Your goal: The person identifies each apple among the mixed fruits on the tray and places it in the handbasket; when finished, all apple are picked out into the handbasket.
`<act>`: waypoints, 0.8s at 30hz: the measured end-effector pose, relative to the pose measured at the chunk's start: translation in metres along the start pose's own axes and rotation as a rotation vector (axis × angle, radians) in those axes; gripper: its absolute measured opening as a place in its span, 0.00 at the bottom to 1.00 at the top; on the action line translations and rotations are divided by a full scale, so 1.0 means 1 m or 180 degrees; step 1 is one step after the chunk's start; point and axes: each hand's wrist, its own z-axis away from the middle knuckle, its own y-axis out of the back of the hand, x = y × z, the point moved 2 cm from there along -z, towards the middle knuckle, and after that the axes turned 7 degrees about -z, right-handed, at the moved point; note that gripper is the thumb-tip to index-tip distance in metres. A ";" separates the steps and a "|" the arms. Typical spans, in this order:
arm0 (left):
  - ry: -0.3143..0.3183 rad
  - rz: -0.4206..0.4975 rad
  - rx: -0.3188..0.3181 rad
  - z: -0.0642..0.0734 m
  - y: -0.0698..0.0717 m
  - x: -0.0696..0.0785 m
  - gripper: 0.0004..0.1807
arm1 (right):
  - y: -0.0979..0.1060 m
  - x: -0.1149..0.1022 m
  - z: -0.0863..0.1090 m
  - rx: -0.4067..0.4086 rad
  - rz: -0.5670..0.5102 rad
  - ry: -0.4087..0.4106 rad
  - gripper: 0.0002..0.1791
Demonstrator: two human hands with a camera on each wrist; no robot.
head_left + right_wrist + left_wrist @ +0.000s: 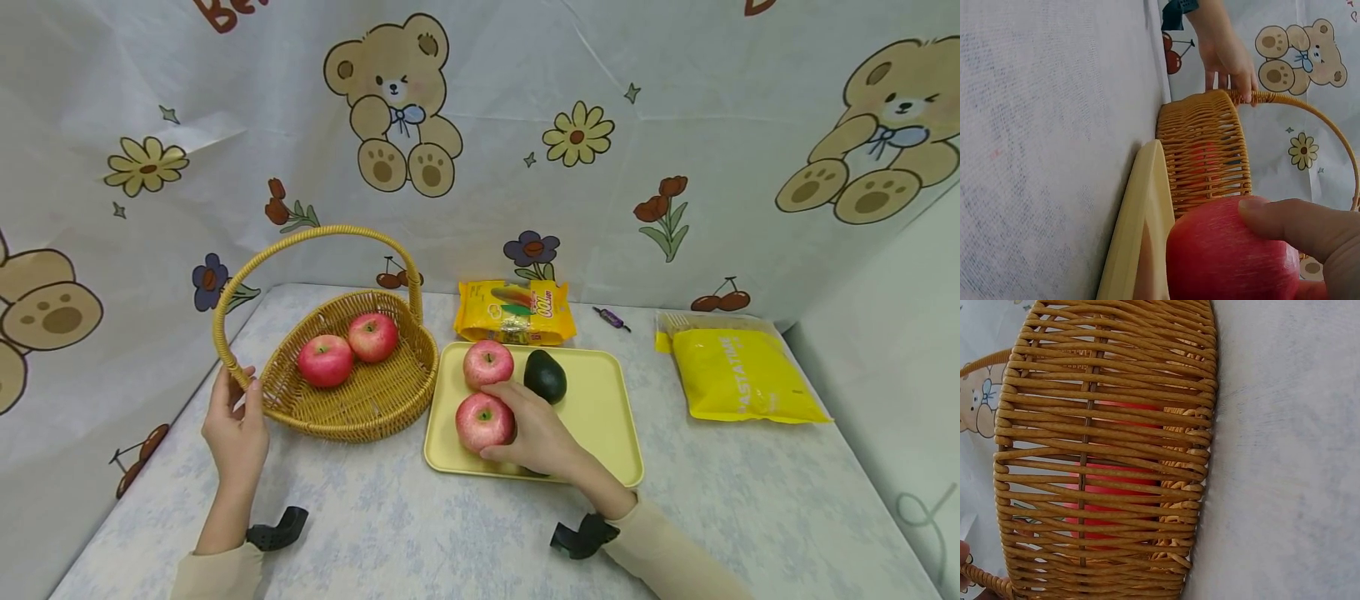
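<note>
My right hand (534, 429) grips a red apple (483, 423) over the near left part of the yellow tray (600, 417). In the right wrist view the thumb presses the side of that apple (1229, 250). A second apple (488, 365) lies just behind it on the tray, beside a dark green avocado (545, 377). Part of another dark thing shows under my right hand. My left hand (238, 425) holds the lower left end of the arched handle of a wicker basket (375, 404). Two apples (325, 361) sit inside the basket; its weave partly hides them in the left wrist view.
Behind the tray stands a yellow snack packet (516, 312). A small purple wrapped item (612, 318) lies to its right. Farther right is a yellow pasta bag (742, 375). A printed bear cloth (495, 225) hangs along the back, and the basket stands close to the tray's left edge.
</note>
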 end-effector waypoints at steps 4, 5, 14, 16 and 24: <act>0.0012 0.0024 -0.0009 0.000 0.000 0.000 0.25 | 0.004 -0.005 0.000 0.0081 -0.0147 0.0048 0.44; 0.0018 0.0023 -0.0012 0.000 0.000 0.000 0.25 | 0.005 -0.007 -0.001 0.0113 -0.0185 0.0066 0.44; -0.0041 0.0003 0.0016 0.000 0.001 -0.002 0.25 | 0.026 -0.028 -0.010 0.0399 -0.0653 -0.0038 0.45; -0.0078 0.0007 0.0036 0.000 0.001 -0.003 0.25 | 0.031 -0.033 -0.013 0.0468 -0.0739 -0.0057 0.45; -0.0095 0.0022 0.0067 0.000 0.000 -0.003 0.25 | 0.039 -0.053 -0.027 0.0707 -0.0823 0.0043 0.44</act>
